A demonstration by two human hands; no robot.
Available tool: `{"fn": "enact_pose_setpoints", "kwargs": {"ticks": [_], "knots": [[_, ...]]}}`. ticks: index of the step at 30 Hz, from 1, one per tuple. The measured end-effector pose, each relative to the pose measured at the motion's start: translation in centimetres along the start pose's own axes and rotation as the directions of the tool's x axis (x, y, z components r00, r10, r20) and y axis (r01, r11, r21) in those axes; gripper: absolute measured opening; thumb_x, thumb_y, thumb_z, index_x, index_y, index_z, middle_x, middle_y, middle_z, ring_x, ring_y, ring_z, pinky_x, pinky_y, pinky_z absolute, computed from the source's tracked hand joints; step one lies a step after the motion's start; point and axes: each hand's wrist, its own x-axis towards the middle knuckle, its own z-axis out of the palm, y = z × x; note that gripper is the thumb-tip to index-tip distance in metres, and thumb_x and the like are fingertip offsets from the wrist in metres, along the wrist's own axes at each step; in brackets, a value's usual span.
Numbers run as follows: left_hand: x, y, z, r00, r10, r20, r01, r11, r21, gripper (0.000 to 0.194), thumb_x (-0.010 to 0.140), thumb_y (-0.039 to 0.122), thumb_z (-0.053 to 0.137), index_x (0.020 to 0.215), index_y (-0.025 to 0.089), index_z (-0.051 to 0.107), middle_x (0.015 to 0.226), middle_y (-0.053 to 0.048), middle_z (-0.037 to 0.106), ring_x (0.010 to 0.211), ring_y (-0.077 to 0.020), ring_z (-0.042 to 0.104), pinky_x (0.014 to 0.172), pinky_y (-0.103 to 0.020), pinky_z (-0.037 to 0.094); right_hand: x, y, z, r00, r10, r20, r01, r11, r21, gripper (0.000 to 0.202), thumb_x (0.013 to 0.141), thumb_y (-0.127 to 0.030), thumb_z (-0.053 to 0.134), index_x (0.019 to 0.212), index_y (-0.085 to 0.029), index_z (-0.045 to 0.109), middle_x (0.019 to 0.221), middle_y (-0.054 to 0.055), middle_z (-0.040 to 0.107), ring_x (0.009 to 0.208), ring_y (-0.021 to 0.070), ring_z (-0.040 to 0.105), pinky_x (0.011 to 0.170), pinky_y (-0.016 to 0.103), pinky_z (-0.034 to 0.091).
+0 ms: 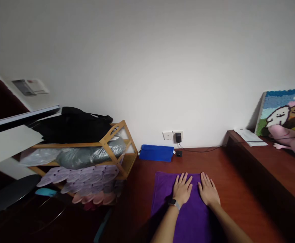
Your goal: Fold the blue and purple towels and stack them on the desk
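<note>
A purple cloth lies spread flat on the reddish-brown tabletop. My left hand rests palm down on its upper part, fingers spread, with a watch on the wrist. On the cloth's right edge lies my right hand, also palm down with its fingers stretched out. Neither hand grips anything. Farther back, near the wall, a folded blue cloth sits apart from both hands. The cloth's near end runs out of the picture.
A wooden rack with bags and shoe holders stands left of the table. A black plug sits in the wall socket, its cord trailing right. On the raised ledge at right are a white packet, a pink toy and a picture.
</note>
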Motion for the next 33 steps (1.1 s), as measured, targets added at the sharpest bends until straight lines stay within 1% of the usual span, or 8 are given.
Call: {"fn": "enact_pose_setpoints", "kwargs": {"ticks": [2,8,13,20,23,29,31,33], "knots": [[-0.4,-1.9,-0.3,0.999,-0.053,0.0,0.053,0.998,0.02,0.054,0.105,0.055,0.027,0.156,0.04,0.037,0.166,0.0,0.034,0.154,-0.0237,0.027,0.126,-0.052,0.022,0.0,0.0,0.1,1.0,0.0,-0.006,0.0,1.0,0.002,0.071,0.101,-0.046,0.014,0.162,-0.011,0.016,0.17,0.005,0.018,0.157,0.0185,0.013,0.127,0.038,0.008],[-3.7,-11.0,-3.5,0.959,-0.282,0.011,0.278,0.951,0.137,0.057,0.104,0.055,0.031,0.157,0.035,0.036,0.168,-0.003,0.03,0.155,-0.0264,0.024,0.126,-0.051,0.023,-0.2,0.0,0.0,1.0,0.005,0.005,-0.005,1.0,-0.029,0.072,0.101,-0.048,0.012,0.162,-0.011,0.016,0.17,0.003,0.017,0.157,0.0175,0.013,0.127,0.038,0.007],[-4.5,-12.9,-4.0,0.951,-0.308,-0.007,0.305,0.94,0.155,0.058,0.104,0.053,0.031,0.158,0.033,0.034,0.169,-0.003,0.026,0.156,-0.0254,0.02,0.125,-0.047,0.025,-0.2,-0.1,-0.1,1.0,0.011,0.009,-0.011,0.999,-0.033,0.072,0.101,-0.047,0.013,0.162,-0.01,0.016,0.17,0.004,0.018,0.157,0.0181,0.012,0.127,0.038,0.007],[-3.3,-11.6,-5.2,0.942,-0.336,0.0,0.325,0.913,0.246,0.057,0.102,0.048,0.034,0.155,0.029,0.043,0.163,-0.006,0.04,0.153,-0.0303,0.029,0.126,-0.054,0.017,-0.1,-0.5,-0.5,1.0,0.021,0.011,-0.02,1.0,-0.005,0.07,0.101,-0.045,0.015,0.162,-0.011,0.017,0.17,0.004,0.016,0.157,0.018,0.012,0.127,0.038,0.007],[-1.7,-8.9,-5.6,0.947,-0.318,-0.048,0.319,0.914,0.25,0.056,0.102,0.039,0.032,0.153,0.021,0.047,0.161,-0.01,0.044,0.153,-0.0327,0.029,0.127,-0.055,0.015,0.0,-0.4,-0.5,1.0,0.014,-0.002,-0.014,0.999,0.031,0.07,0.101,-0.046,0.016,0.162,-0.012,0.018,0.17,0.004,0.017,0.157,0.0176,0.012,0.127,0.038,0.006],[0.7,1.4,-0.4,1.0,-0.027,-0.002,0.027,0.998,0.051,0.056,0.105,0.047,0.025,0.157,0.031,0.039,0.167,-0.003,0.032,0.155,-0.0246,0.026,0.127,-0.049,0.023,-0.1,-0.1,-0.5,1.0,-0.003,0.003,0.003,0.999,0.038,0.07,0.1,-0.043,0.016,0.162,-0.009,0.019,0.17,0.006,0.018,0.157,0.0185,0.012,0.127,0.038,0.007],[0.8,3.1,1.2,0.998,-0.056,0.005,0.056,0.998,0.006,0.056,0.105,0.051,0.023,0.157,0.034,0.037,0.167,-0.002,0.032,0.155,-0.0233,0.026,0.127,-0.049,0.022,-0.2,-0.1,-0.6,1.0,-0.007,0.005,0.007,0.999,0.039,0.07,0.1,-0.042,0.016,0.161,-0.008,0.02,0.169,0.006,0.018,0.157,0.019,0.013,0.127,0.039,0.007],[0.5,2.5,1.6,0.993,-0.118,0.001,0.118,0.993,0.0,0.057,0.104,0.055,0.023,0.157,0.037,0.037,0.167,-0.002,0.032,0.155,-0.0235,0.025,0.127,-0.05,0.021,-0.2,-0.1,-0.6,1.0,-0.007,0.008,0.007,0.999,0.035,0.07,0.1,-0.042,0.016,0.162,-0.008,0.019,0.17,0.005,0.018,0.157,0.019,0.013,0.127,0.039,0.007]]}}
